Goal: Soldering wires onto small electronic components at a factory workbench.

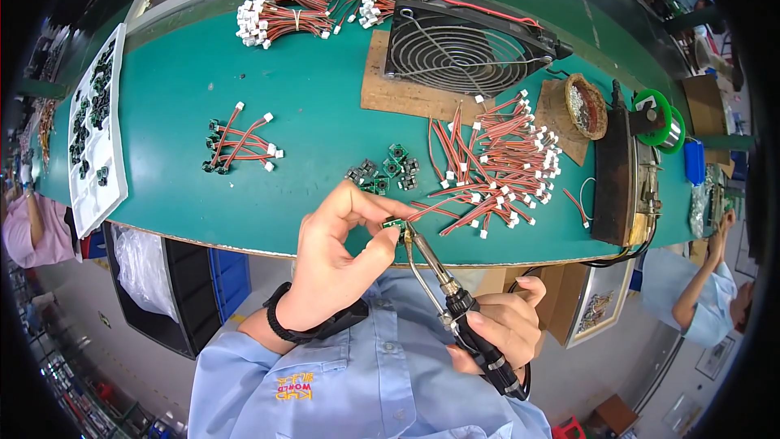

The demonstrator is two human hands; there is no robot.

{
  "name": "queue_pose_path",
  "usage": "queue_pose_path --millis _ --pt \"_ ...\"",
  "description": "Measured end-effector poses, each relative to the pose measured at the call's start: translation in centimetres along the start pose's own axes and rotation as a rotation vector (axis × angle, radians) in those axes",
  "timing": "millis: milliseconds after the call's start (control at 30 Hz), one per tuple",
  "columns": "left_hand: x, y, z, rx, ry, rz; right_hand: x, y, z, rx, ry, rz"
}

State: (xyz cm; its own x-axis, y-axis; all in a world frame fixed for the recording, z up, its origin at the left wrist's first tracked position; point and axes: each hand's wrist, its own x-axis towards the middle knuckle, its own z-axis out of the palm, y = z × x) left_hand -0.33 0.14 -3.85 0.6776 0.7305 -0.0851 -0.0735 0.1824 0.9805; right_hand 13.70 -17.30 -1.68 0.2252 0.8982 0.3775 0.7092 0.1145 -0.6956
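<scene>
My left hand (329, 256) is closed, pinching a small green circuit board (394, 223) between thumb and fingers above the bench's front edge. A thin red wire (431, 210) runs from near the board toward the wire pile. My right hand (508, 329) grips a black soldering iron (465, 309) with a thin metal feed tube (424, 281) alongside it. The iron's tip meets the board or sits very close to it; the exact contact is too small to tell. Just beyond my left hand lies a cluster of loose circuit boards (394, 164).
Red-and-black wires with white connectors (504, 162) are heaped to the right, before a black fan (463, 49). A solder spool (670, 126) and metal-cased station (621, 179) stand far right. Finished-looking boards with wires (240, 142) and a white tray (99, 195) are left.
</scene>
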Motion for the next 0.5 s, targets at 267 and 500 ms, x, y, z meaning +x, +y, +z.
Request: queue_pose_path --millis 267,500 --pt "0.11 -0.27 0.16 0.018 0.034 0.043 0.19 0.05 -0.15 0.005 -0.01 -0.006" --pt "0.01 -0.33 -0.05 0.068 -0.003 0.04 0.21 0.35 0.13 0.036 0.026 -0.028"
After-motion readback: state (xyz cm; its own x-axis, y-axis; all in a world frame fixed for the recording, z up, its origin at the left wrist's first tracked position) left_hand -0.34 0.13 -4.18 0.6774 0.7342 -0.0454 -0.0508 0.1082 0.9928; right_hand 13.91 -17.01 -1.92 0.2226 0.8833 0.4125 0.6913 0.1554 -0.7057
